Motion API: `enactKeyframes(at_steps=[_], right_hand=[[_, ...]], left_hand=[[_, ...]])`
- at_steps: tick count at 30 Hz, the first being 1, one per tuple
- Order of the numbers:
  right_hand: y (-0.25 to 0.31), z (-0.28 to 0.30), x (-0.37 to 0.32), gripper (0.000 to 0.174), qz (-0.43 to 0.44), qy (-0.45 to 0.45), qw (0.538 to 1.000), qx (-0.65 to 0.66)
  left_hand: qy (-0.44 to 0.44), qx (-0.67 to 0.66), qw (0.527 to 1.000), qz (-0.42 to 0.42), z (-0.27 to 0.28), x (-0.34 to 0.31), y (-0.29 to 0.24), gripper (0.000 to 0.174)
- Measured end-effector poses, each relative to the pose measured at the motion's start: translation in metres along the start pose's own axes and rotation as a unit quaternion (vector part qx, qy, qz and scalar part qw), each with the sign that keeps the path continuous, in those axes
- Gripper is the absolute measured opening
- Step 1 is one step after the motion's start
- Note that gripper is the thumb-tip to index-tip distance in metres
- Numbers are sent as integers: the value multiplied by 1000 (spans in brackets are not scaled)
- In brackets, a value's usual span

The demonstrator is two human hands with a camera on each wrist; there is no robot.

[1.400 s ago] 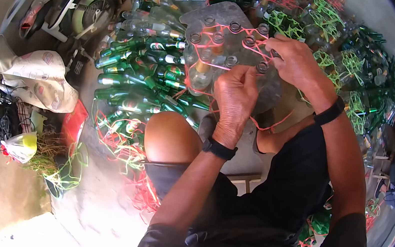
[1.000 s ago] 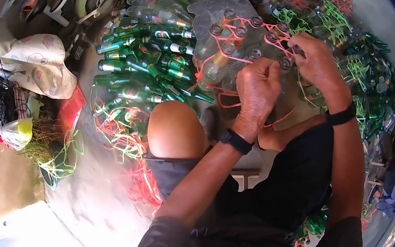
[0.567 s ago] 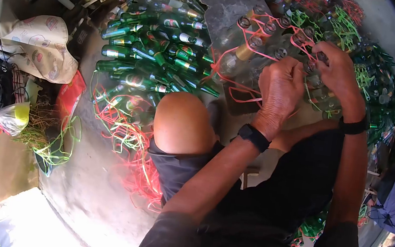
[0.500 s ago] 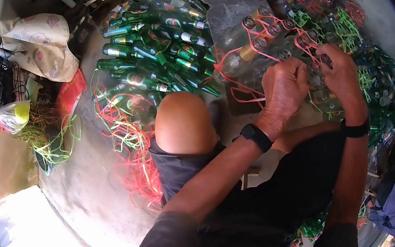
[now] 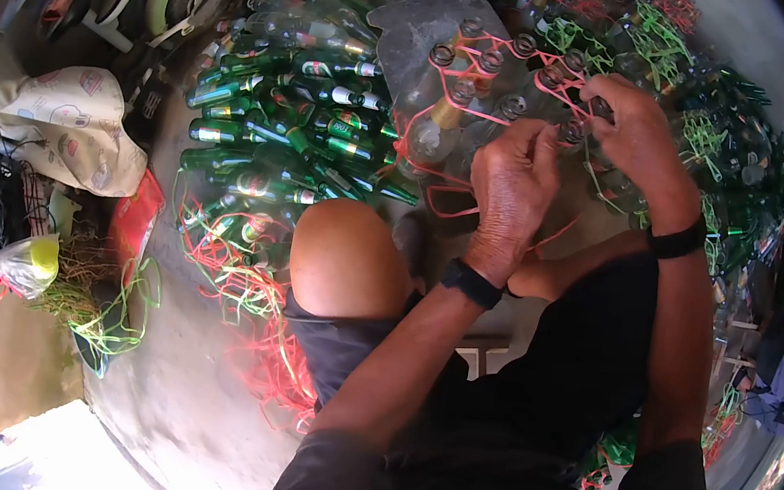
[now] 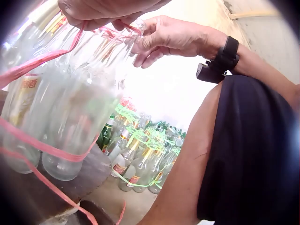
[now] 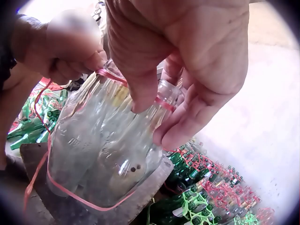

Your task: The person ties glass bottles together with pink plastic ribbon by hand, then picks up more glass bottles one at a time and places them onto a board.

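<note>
Several clear glass bottles [image 5: 432, 135] stand upright in a tight cluster on a dark board [image 5: 411, 37]. A red plastic strap [image 5: 476, 110] weaves between their necks, and another loop circles the bodies lower down, clearest in the right wrist view. My left hand [image 5: 517, 177] pinches the strap beside a near bottle neck; a loose length runs down from its fingers in the left wrist view. My right hand [image 7: 197, 51] curls thumb and fingers round the neck of an end bottle [image 7: 166, 96], where the strap crosses it. The palm hides part of the neighbouring necks.
Green bottles [image 5: 299, 122] lie piled at the left. Strapped bundles [image 5: 656, 42] with green and red ties stand behind and to the right. Loose straps [image 5: 279, 370] lie by the left knee. A wheeled vehicle [image 5: 175, 4] and a pale cloth [image 5: 78, 126] are at the far left.
The head view swings, so bottles and hands shift right, then partly back left. Both hands stay at the same near bottle necks, with little visible change in the strap.
</note>
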State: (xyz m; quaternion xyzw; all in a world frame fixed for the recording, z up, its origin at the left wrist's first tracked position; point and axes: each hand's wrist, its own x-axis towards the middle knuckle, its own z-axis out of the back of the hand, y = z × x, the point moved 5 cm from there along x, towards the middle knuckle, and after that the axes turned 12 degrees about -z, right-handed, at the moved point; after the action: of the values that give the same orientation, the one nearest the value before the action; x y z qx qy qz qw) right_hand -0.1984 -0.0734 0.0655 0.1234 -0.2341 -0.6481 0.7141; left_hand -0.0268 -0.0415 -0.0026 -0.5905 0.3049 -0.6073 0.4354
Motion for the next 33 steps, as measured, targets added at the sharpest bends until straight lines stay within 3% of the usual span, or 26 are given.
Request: enactKeyframes(at_steps=[5, 8, 14, 16, 20, 22, 29, 31, 33], right_hand=[[0, -1, -2, 30, -8, -2, 1000, -2], [-1, -3, -3, 29, -34, 11, 999, -7], [-2, -6, -3, 30, 6, 2, 1000, -28], [-3, -7, -3, 33, -8, 26, 999, -23], [-5, -9, -4, 39, -12, 59, 998, 2], [0, -6, -6, 44, 45, 31, 998, 6], [26, 20, -9, 39, 31, -24, 998, -45], [40, 28, -10, 33, 117, -71, 987, -78], [45, 28, -6, 29, 124, -45, 990, -54]], left_hand=[[1, -42, 999, 35, 4, -7, 1, 16], [-5, -22, 1000, 12, 9, -10, -4, 15], [-10, -18, 1000, 16, 13, -18, -2, 12], [-66, -34, 997, -18, 14, -23, 2, 8], [-71, -64, 995, -12, 13, -30, 13, 8], [-62, -96, 993, 17, 13, -29, 11, 8], [-45, -191, 975, 101, 10, -28, 24, 9], [-45, -181, 977, 104, 9, -27, 28, 10], [-45, -172, 978, 107, 8, -27, 29, 10]])
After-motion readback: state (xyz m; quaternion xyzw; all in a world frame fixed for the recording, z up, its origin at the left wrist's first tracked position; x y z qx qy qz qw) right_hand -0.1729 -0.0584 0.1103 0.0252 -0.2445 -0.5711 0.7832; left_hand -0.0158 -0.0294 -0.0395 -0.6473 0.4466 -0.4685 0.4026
